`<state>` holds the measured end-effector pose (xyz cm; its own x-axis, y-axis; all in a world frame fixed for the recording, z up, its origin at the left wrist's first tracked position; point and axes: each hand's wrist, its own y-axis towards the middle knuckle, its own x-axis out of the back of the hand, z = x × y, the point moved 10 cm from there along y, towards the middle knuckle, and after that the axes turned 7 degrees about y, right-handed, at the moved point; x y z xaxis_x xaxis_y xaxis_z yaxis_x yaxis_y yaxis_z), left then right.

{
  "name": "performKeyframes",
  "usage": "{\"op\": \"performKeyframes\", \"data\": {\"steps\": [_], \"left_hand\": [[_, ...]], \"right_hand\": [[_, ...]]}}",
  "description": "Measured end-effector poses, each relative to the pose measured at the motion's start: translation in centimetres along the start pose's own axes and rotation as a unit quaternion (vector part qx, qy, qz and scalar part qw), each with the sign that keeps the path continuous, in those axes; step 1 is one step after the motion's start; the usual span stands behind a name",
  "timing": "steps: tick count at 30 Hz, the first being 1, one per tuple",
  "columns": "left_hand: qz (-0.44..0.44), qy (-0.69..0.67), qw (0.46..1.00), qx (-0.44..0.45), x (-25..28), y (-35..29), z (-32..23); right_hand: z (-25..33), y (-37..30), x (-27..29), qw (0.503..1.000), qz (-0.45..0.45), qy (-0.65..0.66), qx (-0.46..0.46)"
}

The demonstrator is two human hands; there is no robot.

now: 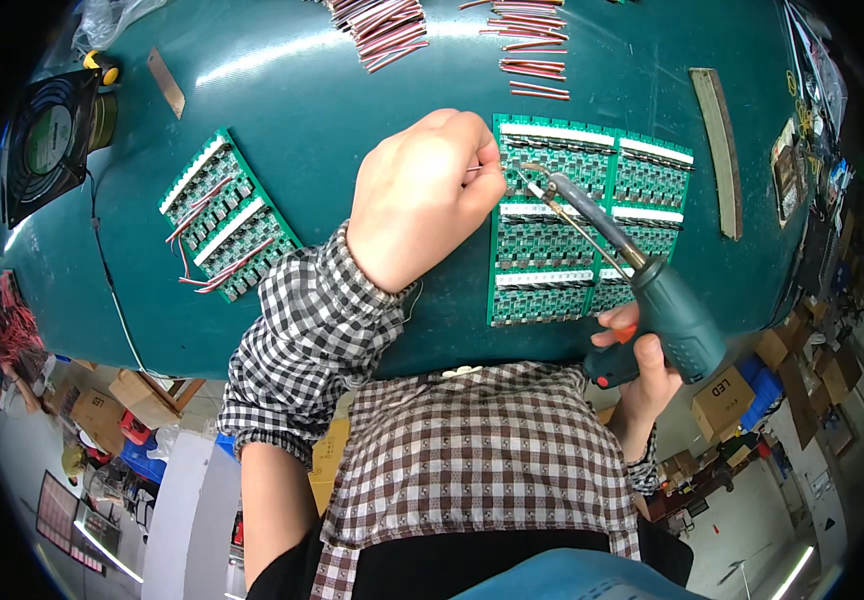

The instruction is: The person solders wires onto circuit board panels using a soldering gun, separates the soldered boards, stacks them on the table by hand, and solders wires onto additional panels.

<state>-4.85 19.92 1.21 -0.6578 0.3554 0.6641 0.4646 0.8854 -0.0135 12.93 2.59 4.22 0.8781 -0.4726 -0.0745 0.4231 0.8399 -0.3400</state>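
Observation:
My left hand [422, 195] is closed in a pinch at the upper left edge of a green circuit board panel [544, 238]. A bit of thin wire [473, 168] shows at its fingertips; the rest is hidden by the hand. My right hand [644, 375] grips the handle of a dark green soldering gun [680, 318] with a red trigger. Its long barrel slants up and left over the panel. The tip and a thin feed tube beside it meet near the panel's top left part, close to my left fingertips.
A second circuit board panel [242, 235] with red and white wires lies tilted at left. Bundles of cut wires [377, 30] lie at the far edge. A black fan [50, 145] stands at far left, its cord running down the table. A flat strip [717, 150] lies at right.

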Motion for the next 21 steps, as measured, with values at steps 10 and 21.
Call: {"op": "performKeyframes", "data": {"steps": [10, 21], "left_hand": [[0.003, 0.000, 1.000, 0.001, -0.08, -0.08, -0.01], [-0.001, 0.013, 1.000, 0.002, -0.08, -0.09, -0.12]], "right_hand": [[0.15, -0.04, -0.76, 0.998, 0.012, -0.063, 0.017], [0.06, -0.04, -0.83, 0.997, 0.003, -0.071, 0.005]]}}
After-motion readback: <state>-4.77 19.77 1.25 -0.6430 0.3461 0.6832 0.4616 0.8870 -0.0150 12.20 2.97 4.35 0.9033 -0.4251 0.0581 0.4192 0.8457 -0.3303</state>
